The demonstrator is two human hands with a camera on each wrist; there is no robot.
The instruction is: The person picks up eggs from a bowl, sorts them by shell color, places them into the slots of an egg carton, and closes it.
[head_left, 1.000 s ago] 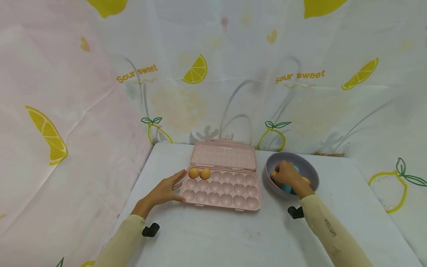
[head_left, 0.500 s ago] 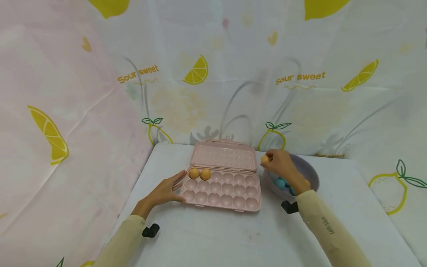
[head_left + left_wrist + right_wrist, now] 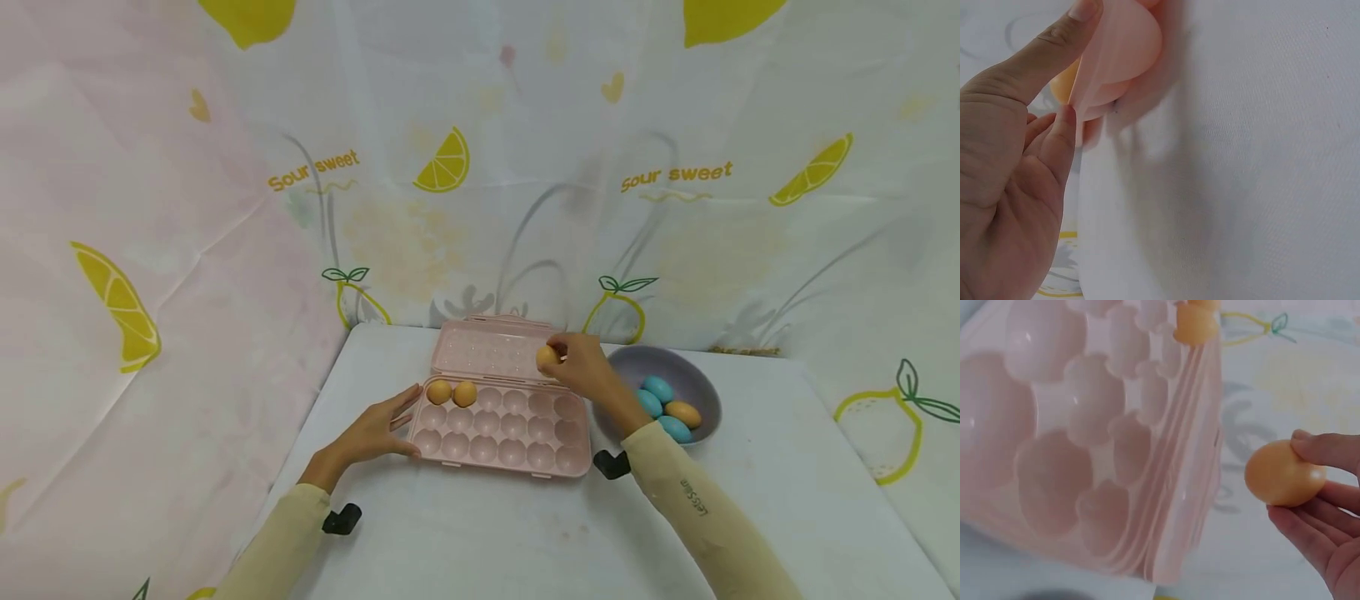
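Note:
A pink plastic egg box (image 3: 513, 452) lies on the table with its lid raised at the back. Two orange eggs (image 3: 452, 393) sit in its back row, at the left end. My left hand (image 3: 367, 433) spans the box's left end, fingers and thumb fairly straight; in the left wrist view, fingertips (image 3: 1067, 115) touch its edge. Between thumb and fingers, my right hand (image 3: 588, 367) pinches another orange egg (image 3: 1285, 474), held in the air by the box's back right side. The cups below it hold nothing.
To the right of the box stands a grey-purple bowl (image 3: 705, 379) with several blue eggs (image 3: 658, 388) and an orange egg (image 3: 683, 414). A lemon-print cloth (image 3: 510, 167) hangs behind the white table (image 3: 480, 533).
My right hand has lifted an orange egg out of the bowl and moved left with it to above the box's back right. The left hand has stayed at the box's left end.

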